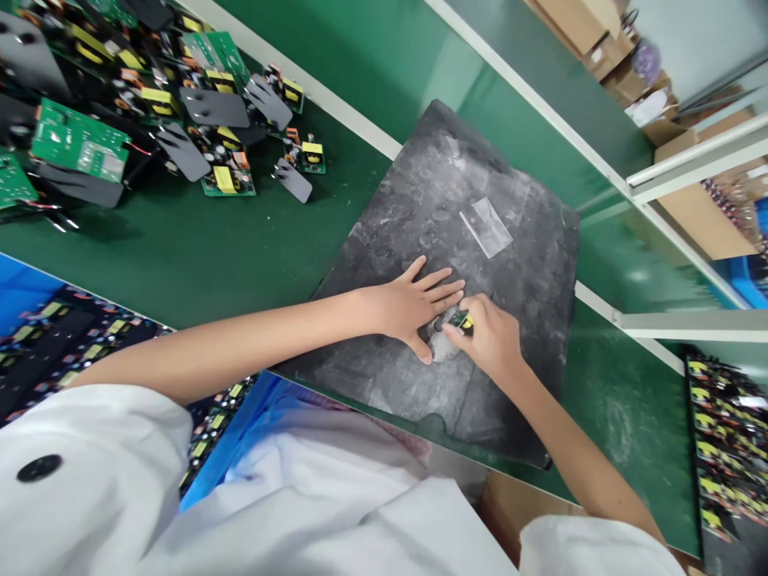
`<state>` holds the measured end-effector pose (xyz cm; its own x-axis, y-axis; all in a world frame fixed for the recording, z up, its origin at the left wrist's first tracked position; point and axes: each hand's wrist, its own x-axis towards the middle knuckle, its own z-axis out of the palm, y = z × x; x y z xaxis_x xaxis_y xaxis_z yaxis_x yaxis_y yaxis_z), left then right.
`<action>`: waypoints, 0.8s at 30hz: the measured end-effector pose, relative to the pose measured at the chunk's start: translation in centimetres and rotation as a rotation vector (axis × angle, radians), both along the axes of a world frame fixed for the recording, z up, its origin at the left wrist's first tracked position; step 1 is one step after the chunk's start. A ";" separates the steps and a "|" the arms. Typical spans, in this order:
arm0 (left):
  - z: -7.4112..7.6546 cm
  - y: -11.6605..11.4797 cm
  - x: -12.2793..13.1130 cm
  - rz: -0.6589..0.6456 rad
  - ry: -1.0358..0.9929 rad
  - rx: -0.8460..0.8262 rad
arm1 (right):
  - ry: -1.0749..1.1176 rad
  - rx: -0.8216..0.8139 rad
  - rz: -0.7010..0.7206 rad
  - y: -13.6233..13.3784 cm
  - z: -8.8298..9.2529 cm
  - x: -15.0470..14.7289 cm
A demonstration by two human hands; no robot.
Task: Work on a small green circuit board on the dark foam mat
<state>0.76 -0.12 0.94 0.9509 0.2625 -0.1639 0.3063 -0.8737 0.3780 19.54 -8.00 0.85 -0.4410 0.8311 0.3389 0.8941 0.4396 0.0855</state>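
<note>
My left hand (pixel 414 308) lies open, flat on the dark mat (pixel 510 264) near its front edge. My right hand (pixel 489 336) pinches a small component (pixel 459 322) beside it. Judging progress: one piece in hand; board pile (pixel 150 104) at bench's far-left corner untouched.

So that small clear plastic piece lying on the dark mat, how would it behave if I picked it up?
The clear plastic piece looks thin and flat, so probably very light and floppy. Lying flush on the dark mat, it may be hard to lift by an edge.
</note>
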 end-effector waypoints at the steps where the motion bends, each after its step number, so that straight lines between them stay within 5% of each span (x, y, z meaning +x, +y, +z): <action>1: 0.0 0.0 0.0 0.003 0.001 0.001 | 0.009 0.011 -0.021 0.0 0.0 0.0; 20: 0.7 -0.1 0.0 -0.017 0.098 0.037 | 0.014 0.009 -0.039 -0.8 0.1 -0.2; 24: 0.5 -0.2 -0.1 -0.019 0.062 0.031 | 0.003 -0.022 0.102 -1.2 0.1 -0.8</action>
